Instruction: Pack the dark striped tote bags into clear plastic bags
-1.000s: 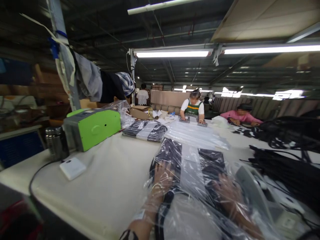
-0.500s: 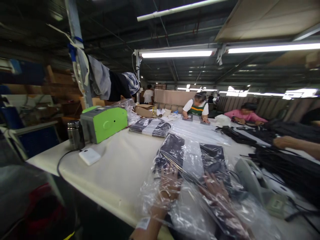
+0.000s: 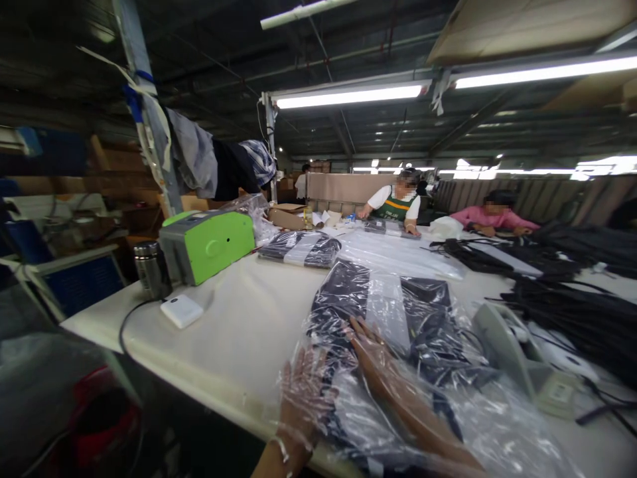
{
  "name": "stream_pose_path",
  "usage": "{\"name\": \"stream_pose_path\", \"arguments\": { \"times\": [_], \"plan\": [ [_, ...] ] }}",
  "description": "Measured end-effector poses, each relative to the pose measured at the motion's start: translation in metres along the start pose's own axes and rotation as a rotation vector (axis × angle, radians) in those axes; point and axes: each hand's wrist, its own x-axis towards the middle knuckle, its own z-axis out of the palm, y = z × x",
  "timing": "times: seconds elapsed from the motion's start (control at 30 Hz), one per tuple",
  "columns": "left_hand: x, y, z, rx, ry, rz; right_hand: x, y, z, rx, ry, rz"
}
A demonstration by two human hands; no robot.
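Observation:
A dark folded item with a white band [image 3: 385,305] lies on the table before me inside a clear plastic bag [image 3: 502,425]. My left hand [image 3: 304,388] is at the near left edge of the bundle, fingers spread, with clear film over it. My right hand [image 3: 367,338] rests flat on the dark item beside the white band, its fingers stretched out. The film seems to cover that forearm too. Neither hand grips anything.
A second bagged dark bundle [image 3: 301,249] lies farther back, near a green machine [image 3: 209,245]. A steel flask [image 3: 150,271] and a white box [image 3: 182,311] stand left. A grey tape dispenser [image 3: 522,358] and black straps [image 3: 572,318] are right. Two people work across the table.
My left hand has moved left to the bundle's edge. My right hand has shifted left and farther up over the dark item. A co-worker's arm at right has left view.

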Motion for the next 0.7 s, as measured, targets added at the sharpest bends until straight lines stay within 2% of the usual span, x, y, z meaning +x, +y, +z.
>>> {"name": "stream_pose_path", "arguments": {
  "times": [0.23, 0.37, 0.43, 0.53, 0.7],
  "plan": [
    [0.01, -0.001, -0.007, 0.04, -0.119, 0.021, 0.01, 0.004, 0.008, 0.021, 0.07, 0.051],
    [0.008, -0.016, -0.005, 0.097, -0.116, 0.041, 0.014, -0.004, 0.001, 0.043, 0.124, 0.061],
    [-0.001, -0.028, 0.0, 0.137, -0.051, 0.114, 0.009, -0.005, -0.006, 0.052, 0.158, 0.05],
    [-0.02, -0.046, 0.007, 0.184, 0.134, 0.236, -0.012, 0.005, -0.018, 0.022, 0.183, 0.087],
    [-0.045, -0.08, 0.002, 0.188, 0.284, 0.404, -0.082, 0.045, -0.031, -0.042, 0.333, 0.289]
  ]
}}
